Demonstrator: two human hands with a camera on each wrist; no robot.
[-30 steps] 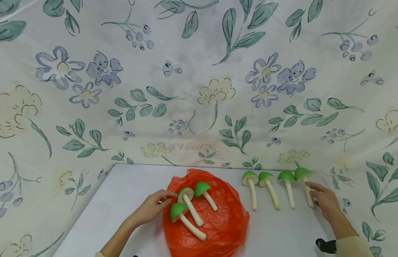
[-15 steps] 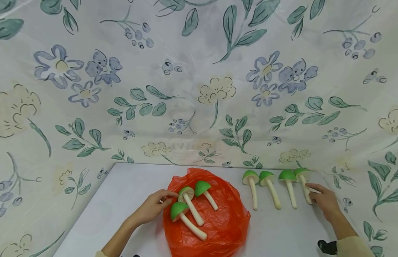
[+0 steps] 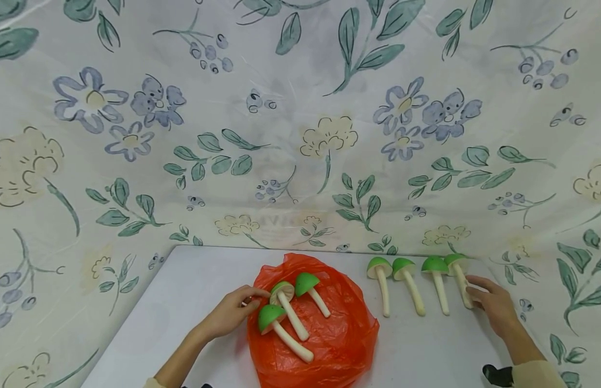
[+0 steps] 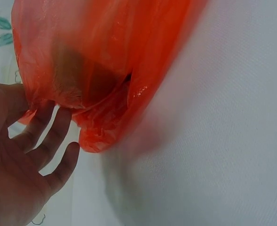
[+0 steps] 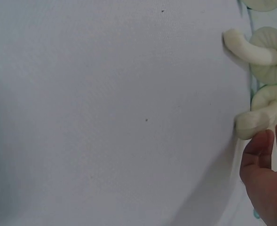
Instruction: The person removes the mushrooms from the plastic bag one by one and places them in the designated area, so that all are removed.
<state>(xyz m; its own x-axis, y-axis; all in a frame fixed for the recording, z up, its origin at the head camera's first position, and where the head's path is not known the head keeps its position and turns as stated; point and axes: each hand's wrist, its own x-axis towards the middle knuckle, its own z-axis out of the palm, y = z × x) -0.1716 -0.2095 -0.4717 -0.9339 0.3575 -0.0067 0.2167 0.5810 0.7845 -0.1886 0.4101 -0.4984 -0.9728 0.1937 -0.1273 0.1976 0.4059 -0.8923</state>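
Note:
My left hand [image 3: 232, 311] pinches the left rim of a red plastic bag [image 3: 336, 350] between thumb and index finger; in the left wrist view the other fingers [image 4: 53, 134] are spread loosely. Three green-capped mushrooms with long pale stems lie on the bag: an upper one [image 3: 307, 283], a middle one showing its gills [image 3: 292, 315], and a lower one [image 3: 271, 318]. Right of the bag is a row of similar mushrooms. My right hand [image 3: 496, 307] is beside the stem of the rightmost mushroom [image 3: 459, 275], fingertips right at it, fingers relaxed.
Other mushrooms in the row are a left one [image 3: 384, 285], a second [image 3: 410, 288] and a third [image 3: 438, 285], caps toward the back edge. All lie on a white tabletop [image 3: 154, 323]. A floral sheet [image 3: 281, 134] rises behind and at both sides.
The rightmost mushroom has shifted left, its cap now against its neighbour's. My right hand followed it, then drew slightly right from the stem. The left hand stays at the bag.

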